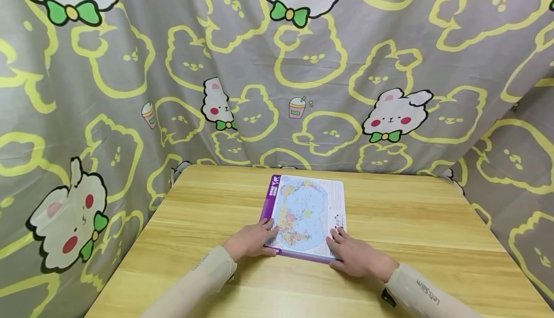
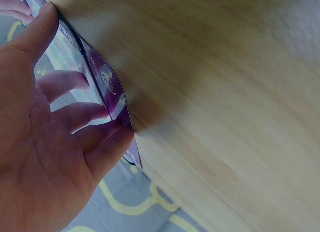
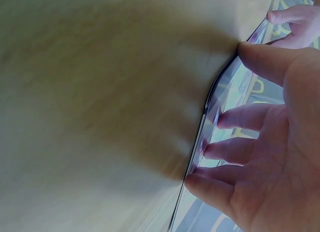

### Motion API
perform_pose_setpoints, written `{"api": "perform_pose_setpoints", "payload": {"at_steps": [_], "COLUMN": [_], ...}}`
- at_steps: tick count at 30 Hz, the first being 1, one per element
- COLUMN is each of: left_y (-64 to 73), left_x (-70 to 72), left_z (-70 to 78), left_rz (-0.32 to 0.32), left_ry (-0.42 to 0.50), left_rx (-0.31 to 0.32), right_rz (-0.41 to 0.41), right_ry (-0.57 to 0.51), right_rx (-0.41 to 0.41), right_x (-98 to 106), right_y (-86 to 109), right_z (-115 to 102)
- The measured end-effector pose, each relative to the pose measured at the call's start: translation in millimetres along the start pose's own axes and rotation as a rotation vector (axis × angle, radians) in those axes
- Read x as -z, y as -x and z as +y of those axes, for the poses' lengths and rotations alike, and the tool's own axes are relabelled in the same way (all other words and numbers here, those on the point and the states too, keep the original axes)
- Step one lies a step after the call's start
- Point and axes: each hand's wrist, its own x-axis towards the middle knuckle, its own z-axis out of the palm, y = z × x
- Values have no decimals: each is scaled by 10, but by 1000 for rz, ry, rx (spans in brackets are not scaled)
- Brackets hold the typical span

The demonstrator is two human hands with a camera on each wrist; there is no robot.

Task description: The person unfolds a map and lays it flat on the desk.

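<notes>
A flat rectangular world map board (image 1: 308,212) with a purple left border lies on the wooden table. At its near left corner rests my left hand (image 1: 252,239), the fingers along the left edge and the thumb at the near edge. My right hand (image 1: 356,253) touches the near right corner in the same way, fingertips on the right side and thumb at the front. From the left wrist, the fingers (image 2: 80,117) look only slightly bent against the purple side of the board (image 2: 107,82). The right wrist view shows spread fingers (image 3: 232,149) against the board's edge (image 3: 212,109).
The light wooden table (image 1: 203,202) extends on both sides of the board. A grey curtain (image 1: 259,63) with yellow outlines and white cartoon animals hangs behind the table and along its left and right sides.
</notes>
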Motion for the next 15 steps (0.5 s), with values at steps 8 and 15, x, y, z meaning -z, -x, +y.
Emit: {"api": "perform_pose_setpoints", "payload": {"at_steps": [8,15], "left_y": [5,1], "left_x": [9,-8], "left_z": [18,35], "left_rz": [9,14], "left_ry": [-7,-10], "left_rx": [4,6], "right_rz": [9,20], "right_ry": [6,-6], "right_rx": [5,-1], "right_x": [9,6], "right_y": [-19,-32], "right_z": [21,23]}}
